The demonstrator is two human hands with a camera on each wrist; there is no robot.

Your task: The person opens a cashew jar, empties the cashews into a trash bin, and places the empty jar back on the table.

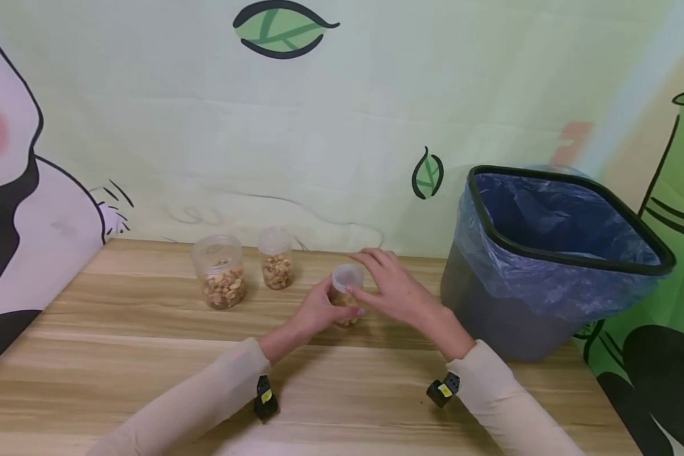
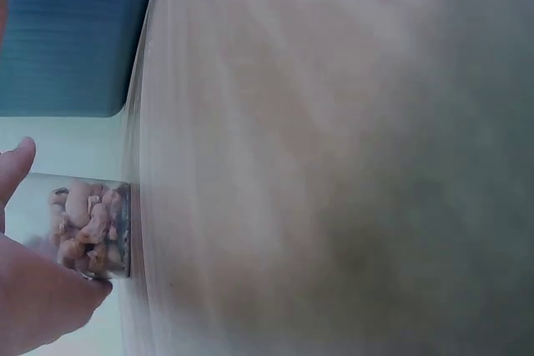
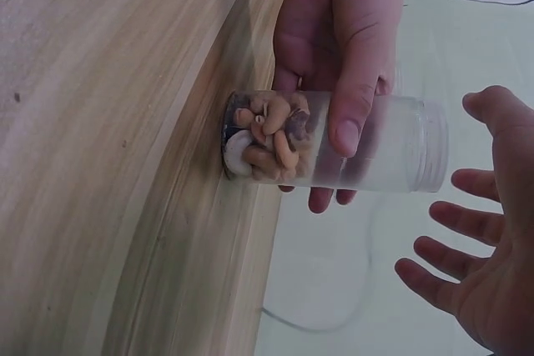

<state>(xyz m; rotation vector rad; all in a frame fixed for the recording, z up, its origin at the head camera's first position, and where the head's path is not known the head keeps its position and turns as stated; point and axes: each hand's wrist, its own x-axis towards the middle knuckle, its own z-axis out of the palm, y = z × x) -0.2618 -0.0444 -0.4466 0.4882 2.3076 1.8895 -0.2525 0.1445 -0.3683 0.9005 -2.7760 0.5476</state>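
Observation:
In the head view, my left hand [image 1: 316, 308] holds a small clear jar [image 3: 267, 135] around its side, thumb in front and fingers behind. The jar stands upright on the wooden table, its lower part filled with cashews, and its top [image 1: 348, 277] is whitish and translucent. Close over that top is my right hand [image 1: 398, 290], fingers spread. The right wrist view has the right hand's fingers apart from the jar's top end, with nothing in them. At the left edge of the left wrist view, cashews [image 2: 90, 224] show through the jar's wall, beside part of the left hand.
A wider clear jar [image 1: 222, 278] and a slim one [image 1: 276, 266], both partly filled with nuts, stand at the table's back left. On the right is a grey trash bin [image 1: 490, 310] with a blue liner. A printed cloth [image 1: 148, 114] hangs behind the table [image 1: 165, 361].

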